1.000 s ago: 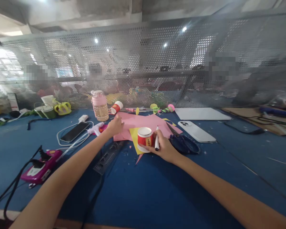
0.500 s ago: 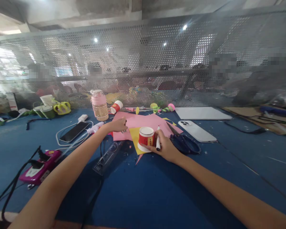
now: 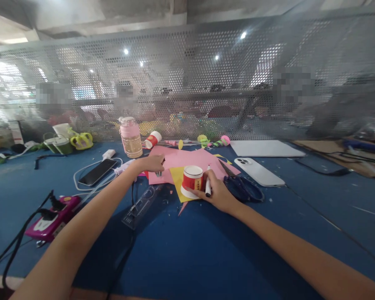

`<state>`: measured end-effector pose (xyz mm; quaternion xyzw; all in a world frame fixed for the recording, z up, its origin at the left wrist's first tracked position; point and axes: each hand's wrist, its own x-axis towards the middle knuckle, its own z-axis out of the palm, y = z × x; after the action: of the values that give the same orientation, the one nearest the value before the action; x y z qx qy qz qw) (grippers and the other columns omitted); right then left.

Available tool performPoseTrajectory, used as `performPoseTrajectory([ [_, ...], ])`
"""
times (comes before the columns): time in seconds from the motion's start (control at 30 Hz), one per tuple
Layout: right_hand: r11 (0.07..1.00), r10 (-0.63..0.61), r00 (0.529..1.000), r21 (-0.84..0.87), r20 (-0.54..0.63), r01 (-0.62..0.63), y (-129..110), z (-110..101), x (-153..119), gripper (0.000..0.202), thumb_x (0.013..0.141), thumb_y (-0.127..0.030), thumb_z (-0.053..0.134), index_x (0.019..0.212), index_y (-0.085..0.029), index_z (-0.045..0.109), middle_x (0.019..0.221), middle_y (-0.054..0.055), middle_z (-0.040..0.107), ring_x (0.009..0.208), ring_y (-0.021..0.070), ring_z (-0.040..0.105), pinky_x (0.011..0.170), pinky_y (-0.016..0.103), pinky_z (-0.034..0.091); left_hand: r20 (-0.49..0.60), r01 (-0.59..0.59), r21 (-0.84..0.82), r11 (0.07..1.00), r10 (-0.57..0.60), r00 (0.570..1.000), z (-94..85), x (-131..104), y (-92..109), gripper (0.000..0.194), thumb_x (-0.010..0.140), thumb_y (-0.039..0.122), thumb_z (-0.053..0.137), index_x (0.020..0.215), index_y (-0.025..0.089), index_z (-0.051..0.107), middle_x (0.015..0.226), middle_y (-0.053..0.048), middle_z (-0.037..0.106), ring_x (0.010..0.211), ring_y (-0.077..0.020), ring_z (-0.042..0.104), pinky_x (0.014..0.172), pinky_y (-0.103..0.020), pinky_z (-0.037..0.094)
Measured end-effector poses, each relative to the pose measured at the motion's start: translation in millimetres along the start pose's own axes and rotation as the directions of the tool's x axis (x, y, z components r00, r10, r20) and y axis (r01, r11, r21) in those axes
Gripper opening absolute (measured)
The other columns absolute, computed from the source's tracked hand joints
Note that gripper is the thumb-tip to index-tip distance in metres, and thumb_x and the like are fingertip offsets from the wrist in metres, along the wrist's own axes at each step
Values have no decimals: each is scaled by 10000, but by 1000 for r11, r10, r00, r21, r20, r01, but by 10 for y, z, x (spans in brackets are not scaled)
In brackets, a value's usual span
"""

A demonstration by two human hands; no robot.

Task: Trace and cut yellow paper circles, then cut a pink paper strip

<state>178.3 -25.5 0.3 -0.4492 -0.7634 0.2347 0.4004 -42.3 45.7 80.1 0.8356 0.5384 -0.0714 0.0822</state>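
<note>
Blue table (image 3: 181,250): is running across the whole view, carrying small paper scraps near its middle.
Mesh screen (image 3: 187,75): is closing off the back from side to side, with blurred people showing through it and small lights glowing.
Far left: daylight is coming through a window (image 3: 6,79); below, a magenta power block (image 3: 54,221) is sitting with black plugs in it.
Next: a black phone (image 3: 98,172) is lying beside a white cable, and a pink bottle (image 3: 131,139) is standing behind.
Left hand (image 3: 153,163): is hovering over or resting on pink paper (image 3: 184,156), fingers curled; whether they are gripping anything cannot be told.
Red-and-white cup (image 3: 192,182): is standing on yellow paper (image 3: 176,179), mid-table.
Right hand (image 3: 217,192): is clamping the cup's side, a white marker (image 3: 208,183) also in its grasp.
Right side: dark-handled scissors (image 3: 234,183), a white phone (image 3: 261,173) and a white slab (image 3: 265,148) are lying flat; brown cardboard (image 3: 334,153) is covering the far edge.
</note>
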Motion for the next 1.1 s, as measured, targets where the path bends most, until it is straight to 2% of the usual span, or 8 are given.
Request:
performPoseTrajectory([
  [0.2, 1000, -1, 1000, -7, -5, 1, 17, 1, 1, 459, 657, -577, 587, 752, -240, 289, 534, -74, 417, 459, 123, 432, 439, 241, 336, -1, -47, -127, 991, 47, 999, 13, 1, -72, 162, 643, 204, 496, 793, 182, 439, 794, -33, 544, 681, -169, 484, 577, -261, 331],
  [0.37, 1000, 16, 1000, 8, 4, -16, 5, -3, 0, 455, 657, -576, 583, 747, -243, 286, 528, -71, 423, 465, 130, 439, 446, 248, 344, -20, -107, -326, 939, 106, 994, 175, 55, -178, 179, 645, 235, 523, 720, 206, 363, 705, 28, 458, 651, -136, 421, 603, -251, 328],
  [0.6, 999, 18, 1000, 27, -5, -18, -4, -13, 7, 439, 662, -561, 583, 738, -244, 288, 551, -58, 453, 482, 134, 458, 449, 250, 352, -73, -149, -618, 772, 132, 989, 395, 156, -290, 229, 652, 229, 528, 668, 210, 301, 639, 71, 345, 589, -91, 364, 597, -224, 355],
  [0.73, 999, 41, 999, 30, 4, -41, 0, -21, 9, 446, 650, -558, 592, 736, -243, 288, 546, -61, 443, 482, 134, 459, 449, 248, 352, -88, -158, -730, 665, 137, 987, 451, 179, -334, 232, 637, 190, 540, 658, 204, 309, 618, 77, 349, 558, -77, 375, 585, -219, 377],
  [0.9, 997, 58, 998, 45, 4, -58, 19, -24, 8, 426, 651, -536, 602, 763, -234, 324, 616, -25, 510, 520, 147, 489, 465, 261, 376, -111, -159, -815, 558, 119, 987, 475, 187, -339, 180, 692, 150, 490, 682, 201, 317, 655, 56, 427, 618, -80, 489, 676, -241, 433],
  [1.1, 997, 62, 998, 45, 5, -62, 34, -24, 5, 450, 648, -565, 604, 747, -239, 311, 559, -47, 477, 501, 151, 479, 467, 270, 376, -94, -134, -827, 546, 100, 990, 480, 201, -355, 247, 672, 138, 546, 633, 203, 312, 563, 79, 366, 501, -72, 428, 558, -226, 405],
])
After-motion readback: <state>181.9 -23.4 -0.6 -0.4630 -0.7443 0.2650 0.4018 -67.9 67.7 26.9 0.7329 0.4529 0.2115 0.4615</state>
